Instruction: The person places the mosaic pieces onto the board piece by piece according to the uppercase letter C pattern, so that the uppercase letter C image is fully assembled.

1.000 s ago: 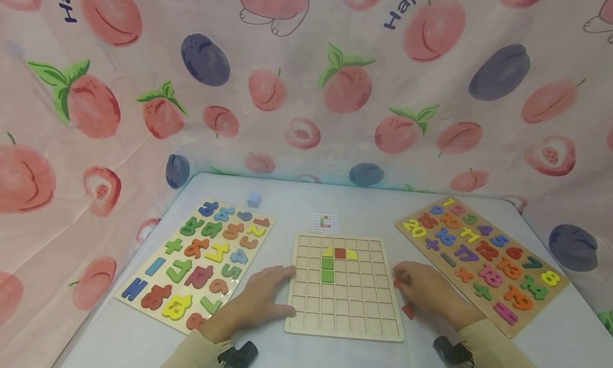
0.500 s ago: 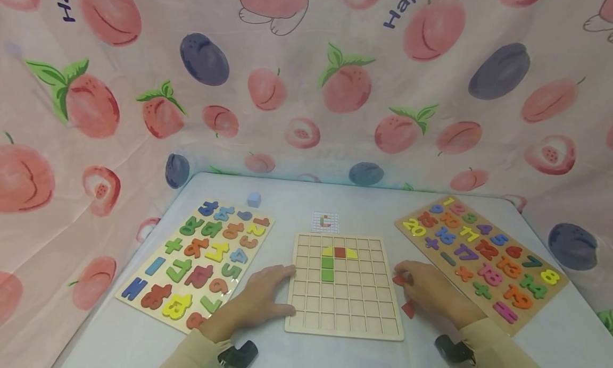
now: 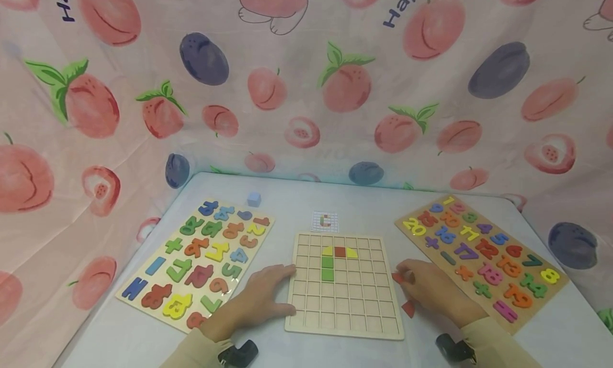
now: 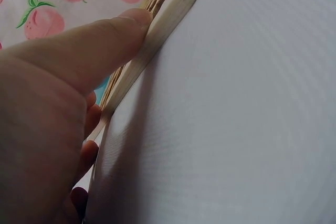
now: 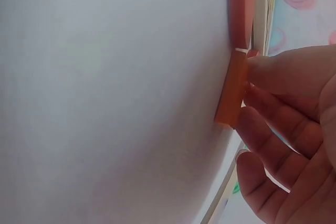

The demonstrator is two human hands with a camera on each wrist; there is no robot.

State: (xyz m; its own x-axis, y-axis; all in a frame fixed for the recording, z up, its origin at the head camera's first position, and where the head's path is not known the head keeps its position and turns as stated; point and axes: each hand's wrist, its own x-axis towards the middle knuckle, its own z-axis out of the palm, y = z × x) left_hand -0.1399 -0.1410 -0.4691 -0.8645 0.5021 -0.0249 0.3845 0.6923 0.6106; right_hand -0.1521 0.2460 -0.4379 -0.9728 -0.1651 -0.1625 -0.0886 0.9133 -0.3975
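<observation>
A wooden grid board (image 3: 356, 299) lies on the white table, bearing yellow rounded blocks (image 3: 353, 253), a red square block (image 3: 340, 252) and green square blocks (image 3: 328, 268). At its left edge, my left hand (image 3: 256, 299) has thumb and fingers spread; the left wrist view shows the thumb touching the board's side (image 4: 168, 19). Beside the right edge, my right hand (image 3: 426, 288) pinches a small red block (image 3: 397, 278) between thumb and fingers. Another red block (image 3: 408, 309) lies just below that hand. The right wrist view shows two reddish blocks end to end, the orange-red one (image 5: 232, 90) by the thumb.
A small card (image 3: 325, 222) with a coloured grid pattern lies behind the board. Number boards stand left (image 3: 163, 293) and right (image 3: 536, 299), each with coloured numerals. A pale blue cube (image 3: 254, 199) sits at the back left. A fruit-print cloth (image 3: 306, 107) hangs behind.
Between the frames, the red block at my right fingertips shifts slightly and shows a little more. My left hand, the board and its blocks stay in place.
</observation>
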